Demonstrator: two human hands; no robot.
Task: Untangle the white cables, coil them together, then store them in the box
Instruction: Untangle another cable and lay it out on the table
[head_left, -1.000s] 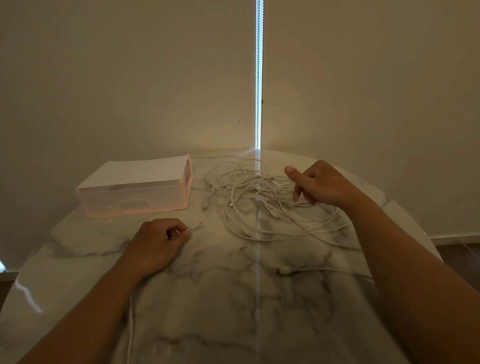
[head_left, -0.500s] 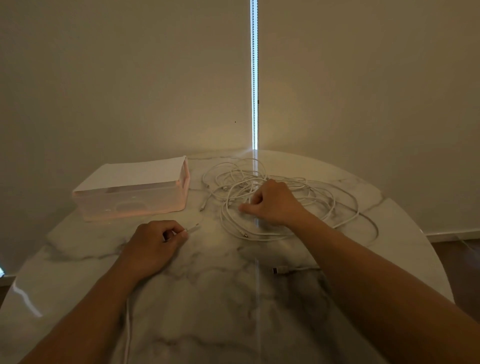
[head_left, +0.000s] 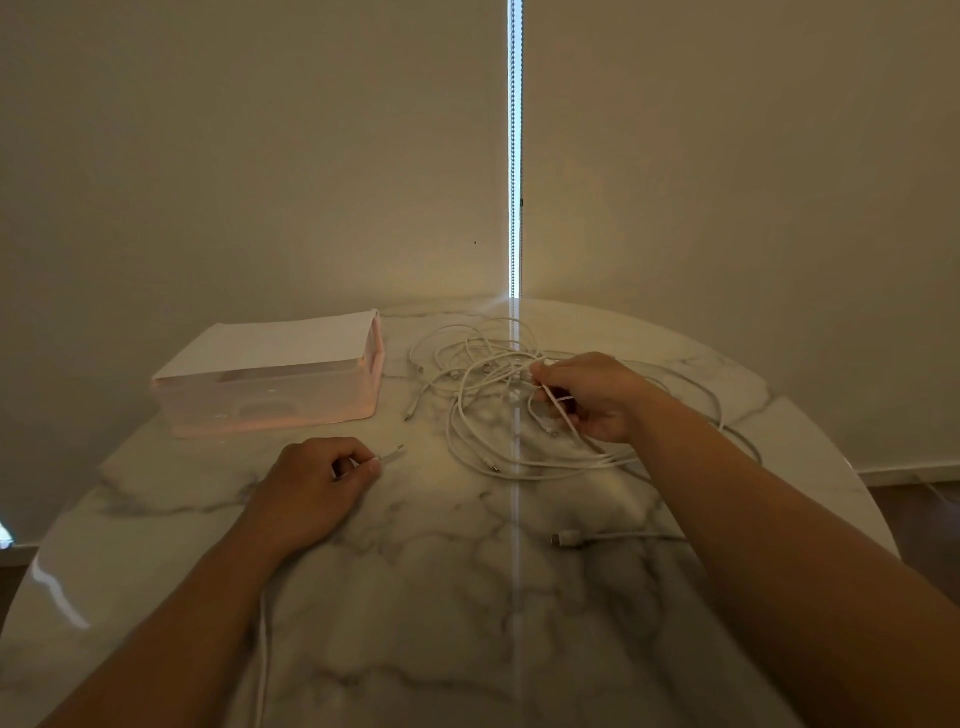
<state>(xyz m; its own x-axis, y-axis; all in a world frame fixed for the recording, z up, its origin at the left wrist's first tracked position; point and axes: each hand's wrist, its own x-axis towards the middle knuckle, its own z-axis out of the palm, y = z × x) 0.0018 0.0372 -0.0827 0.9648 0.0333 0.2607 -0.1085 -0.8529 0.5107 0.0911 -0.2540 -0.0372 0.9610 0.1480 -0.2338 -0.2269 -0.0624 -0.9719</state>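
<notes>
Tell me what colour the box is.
The box is pale pink, clearest in the head view.

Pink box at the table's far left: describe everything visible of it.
The rectangular, translucent pale-pink plastic box sits flat on the round marble-patterned table, near its far left edge. A flat whitish top covers it; a faint arched shape shows in the front wall. The tangled white cables lie to its right, apart. Neither the left hand nor the right hand touches it.
</notes>
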